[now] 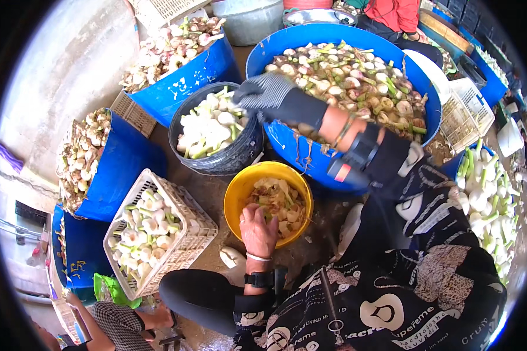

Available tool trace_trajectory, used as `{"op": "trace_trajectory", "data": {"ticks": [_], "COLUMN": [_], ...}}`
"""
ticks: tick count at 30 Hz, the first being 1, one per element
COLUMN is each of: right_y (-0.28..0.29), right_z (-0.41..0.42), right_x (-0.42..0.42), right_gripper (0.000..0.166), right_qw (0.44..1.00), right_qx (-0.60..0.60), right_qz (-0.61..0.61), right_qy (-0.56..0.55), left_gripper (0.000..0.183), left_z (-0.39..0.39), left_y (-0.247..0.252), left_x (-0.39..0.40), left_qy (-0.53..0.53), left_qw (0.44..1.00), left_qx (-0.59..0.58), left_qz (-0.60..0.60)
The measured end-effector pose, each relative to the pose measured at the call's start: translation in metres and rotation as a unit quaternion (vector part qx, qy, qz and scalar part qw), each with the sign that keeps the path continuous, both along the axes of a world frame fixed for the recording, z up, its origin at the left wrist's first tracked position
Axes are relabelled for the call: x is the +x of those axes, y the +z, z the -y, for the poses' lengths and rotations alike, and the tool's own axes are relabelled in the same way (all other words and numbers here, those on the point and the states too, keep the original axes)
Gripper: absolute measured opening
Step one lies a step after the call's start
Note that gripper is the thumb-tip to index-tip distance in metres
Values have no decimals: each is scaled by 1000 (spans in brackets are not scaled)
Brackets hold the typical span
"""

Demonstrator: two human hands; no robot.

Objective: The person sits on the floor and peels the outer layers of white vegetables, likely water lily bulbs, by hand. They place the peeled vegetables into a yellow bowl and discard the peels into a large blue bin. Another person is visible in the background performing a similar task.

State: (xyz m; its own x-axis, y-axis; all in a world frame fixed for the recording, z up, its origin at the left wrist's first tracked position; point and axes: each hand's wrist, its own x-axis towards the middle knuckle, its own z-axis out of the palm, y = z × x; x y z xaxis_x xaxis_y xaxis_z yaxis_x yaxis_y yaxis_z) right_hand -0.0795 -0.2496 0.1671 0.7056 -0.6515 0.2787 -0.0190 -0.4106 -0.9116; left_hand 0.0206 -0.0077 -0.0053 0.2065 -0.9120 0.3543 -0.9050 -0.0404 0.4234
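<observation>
My bare left hand (259,228) is at the near side of a yellow bucket (231,193), its fingers down over loose garlic skins (287,204). Whether it pinches any of them is unclear. My right hand (274,94), in a grey and black glove, reaches across the rim of a large blue tub (263,48). Its blurred fingertips are at the right edge of a black bucket (215,166) full of peeled white garlic bulbs (213,125); a grip cannot be made out. Unpeeled garlic bulbs (351,83) float in the tub's water.
A white plastic crate (197,237) of peeled bulbs stands at left. Blue containers (123,162) of unpeeled garlic line the wall. Peeled garlic (487,202) is heaped at right, near an upturned crate (467,114). Other people sit nearby: a red sleeve (388,15), checked trousers (114,322).
</observation>
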Motion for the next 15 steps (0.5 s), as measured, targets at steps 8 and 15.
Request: {"op": "trace_trajectory", "data": {"ticks": [8,15], "right_y": [-36,-98], "right_z": [124,124], "right_x": [-68,-47], "right_gripper": [52,44], "right_qw": [811,800], "right_qx": [-317,-273], "right_qz": [-481,-504], "right_qy": [-102,-179], "left_gripper": [25,26], "left_z": [19,28], "left_y": [-4,-17], "left_x": [-13,-26], "left_qy": [-8,-42], "left_qw": [955,949], "left_qx": [5,51], "left_qz": [-296,-310]}}
